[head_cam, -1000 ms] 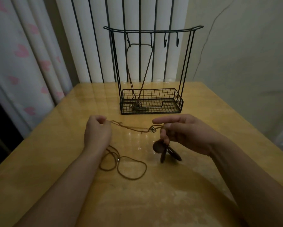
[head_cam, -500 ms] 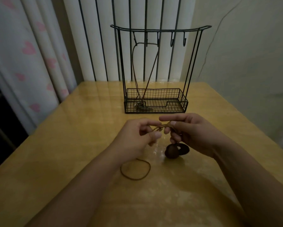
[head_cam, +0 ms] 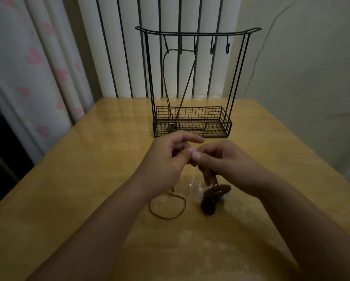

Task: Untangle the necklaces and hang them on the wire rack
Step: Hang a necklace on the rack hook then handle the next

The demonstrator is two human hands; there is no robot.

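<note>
In the middle of the frame the two hands meet above the yellow bench (head_cam: 72, 179). The left hand (head_cam: 166, 159) has its thumb and fingers curled together, and they pinch the brown cord of a necklace (head_cam: 168, 207); its index finger points to the right. The right hand (head_cam: 222, 163) touches the left one at the fingertips. Its thumb and fingers are also bent and closed on the same cord, at the place where the hands meet.

From the right hand the cord goes down to dark round pendants (head_cam: 212, 199), which lie on the bench just below the hand, at the lower centre of the frame. Under the left hand the rest of the cord makes a loose loop on the bench surface, left of the pendants.

In the upper centre of the frame stands the black wire rack (head_cam: 192, 122), near the far edge of the bench. It has a row of hooks under the top bar and a mesh basket at the bottom. A second necklace (head_cam: 166, 78) already hangs from the hooks on the left side, and its lower end rests in the left corner of the basket.

Behind the rack there is a striped curtain (head_cam: 117, 47), and at the left of the frame a curtain with pink hearts (head_cam: 34, 57).
</note>
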